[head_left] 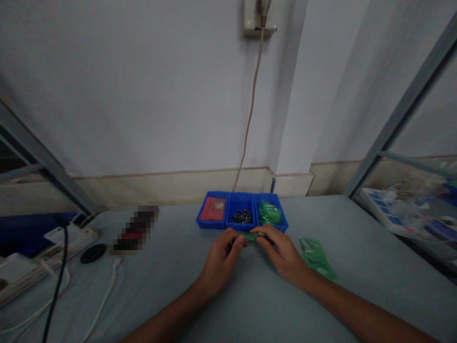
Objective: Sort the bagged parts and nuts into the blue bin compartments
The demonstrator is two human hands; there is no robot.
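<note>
Between my two hands is a small green plastic bag (253, 237), held just in front of the blue bins. My left hand (222, 259) pinches its left end with thumb and fingers. The right end is gripped by my right hand (282, 255). Behind them, the left blue bin (200, 224) holds a pink-red packet (213, 209) with a small clear piece on top. Small black parts (244, 216) with light spots lie in the middle bin (241, 227). In the right bin (282, 225) are crumpled green bags (269, 212). Another flat green bag (316, 257) lies beside my right forearm.
At the left are a power strip (53, 257), a black round object (93, 253), a white cable (113, 276), a black cable (59, 286) and a blurred-out item (134, 231). Metal posts (403, 105) flank the table. A cord (253, 95) hangs down the wall behind.
</note>
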